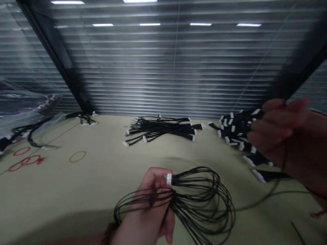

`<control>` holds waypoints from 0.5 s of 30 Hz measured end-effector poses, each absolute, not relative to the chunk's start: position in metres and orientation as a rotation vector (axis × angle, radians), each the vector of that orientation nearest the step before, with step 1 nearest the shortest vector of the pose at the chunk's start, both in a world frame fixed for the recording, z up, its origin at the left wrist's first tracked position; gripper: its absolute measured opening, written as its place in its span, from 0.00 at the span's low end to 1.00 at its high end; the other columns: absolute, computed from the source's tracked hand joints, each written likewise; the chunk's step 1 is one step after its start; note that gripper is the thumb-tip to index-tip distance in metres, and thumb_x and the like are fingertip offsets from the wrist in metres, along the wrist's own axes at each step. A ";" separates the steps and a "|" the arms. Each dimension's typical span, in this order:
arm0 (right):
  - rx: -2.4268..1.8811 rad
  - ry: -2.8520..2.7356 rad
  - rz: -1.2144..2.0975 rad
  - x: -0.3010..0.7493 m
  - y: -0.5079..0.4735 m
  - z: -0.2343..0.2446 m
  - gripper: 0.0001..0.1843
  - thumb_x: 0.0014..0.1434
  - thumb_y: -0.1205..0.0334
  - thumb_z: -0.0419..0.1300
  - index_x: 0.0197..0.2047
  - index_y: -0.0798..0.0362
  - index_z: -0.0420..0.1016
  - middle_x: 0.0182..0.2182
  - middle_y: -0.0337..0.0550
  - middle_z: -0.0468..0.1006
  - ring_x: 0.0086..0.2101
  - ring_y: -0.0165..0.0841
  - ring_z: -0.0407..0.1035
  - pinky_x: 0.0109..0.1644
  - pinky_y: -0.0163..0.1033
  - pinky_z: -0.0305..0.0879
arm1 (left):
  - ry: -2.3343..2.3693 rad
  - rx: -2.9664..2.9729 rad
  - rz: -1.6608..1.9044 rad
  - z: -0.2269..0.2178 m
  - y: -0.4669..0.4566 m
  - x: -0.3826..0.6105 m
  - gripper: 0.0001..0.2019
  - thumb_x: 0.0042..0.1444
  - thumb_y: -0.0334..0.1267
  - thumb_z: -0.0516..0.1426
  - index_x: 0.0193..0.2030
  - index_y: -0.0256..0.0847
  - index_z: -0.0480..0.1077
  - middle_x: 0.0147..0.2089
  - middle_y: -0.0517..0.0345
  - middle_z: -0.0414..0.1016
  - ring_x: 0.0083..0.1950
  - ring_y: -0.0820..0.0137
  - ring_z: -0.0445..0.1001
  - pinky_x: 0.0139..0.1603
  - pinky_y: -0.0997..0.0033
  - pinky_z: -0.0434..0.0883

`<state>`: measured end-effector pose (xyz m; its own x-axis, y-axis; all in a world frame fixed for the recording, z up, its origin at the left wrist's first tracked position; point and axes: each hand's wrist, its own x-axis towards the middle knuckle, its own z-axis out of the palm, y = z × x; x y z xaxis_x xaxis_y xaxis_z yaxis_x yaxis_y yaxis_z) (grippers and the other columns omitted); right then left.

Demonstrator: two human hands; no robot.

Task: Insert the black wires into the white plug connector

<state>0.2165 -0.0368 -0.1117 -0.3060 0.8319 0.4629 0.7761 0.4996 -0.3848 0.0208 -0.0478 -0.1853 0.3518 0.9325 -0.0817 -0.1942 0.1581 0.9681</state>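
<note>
My left hand grips a bundle of thin black wires that bends into long loops, with a white connector sticking up at my fingertips. At the upper right, my right hand is closed on thin black wires, and its fingers hide what they hold. One wire droops from it towards the loops. That hand hangs just past a heap of black wire harnesses with white connectors.
A second pile of black harnesses lies mid-table on a beige tabletop. More wires and a clear plastic bag sit at the left, near red rubber bands and an orange one. Slatted blinds stand behind.
</note>
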 end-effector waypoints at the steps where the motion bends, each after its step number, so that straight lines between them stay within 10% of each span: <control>1: -1.325 -2.135 0.130 0.213 -0.042 -0.115 0.15 0.59 0.55 0.52 0.26 0.53 0.69 0.18 0.39 0.67 0.23 0.30 0.64 0.26 0.32 0.61 | 0.807 1.077 0.980 -0.187 -0.048 0.021 0.09 0.62 0.47 0.49 0.41 0.45 0.61 0.13 0.74 0.55 0.11 0.83 0.52 0.11 0.88 0.49; 15: -1.374 -2.235 0.394 0.198 -0.066 -0.123 0.09 0.48 0.72 0.50 0.22 0.50 0.63 0.17 0.31 0.66 0.17 0.26 0.61 0.19 0.31 0.50 | 0.703 0.936 1.105 -0.180 -0.052 0.022 0.08 0.58 0.45 0.55 0.41 0.48 0.62 0.24 0.70 0.65 0.10 0.87 0.59 0.09 0.89 0.52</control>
<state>0.1983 -0.0658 -0.1233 -0.3776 0.8914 0.2507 0.7521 0.4531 -0.4786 0.0215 -0.0525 -0.1803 0.3119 0.9498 -0.0219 -0.4221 0.1592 0.8925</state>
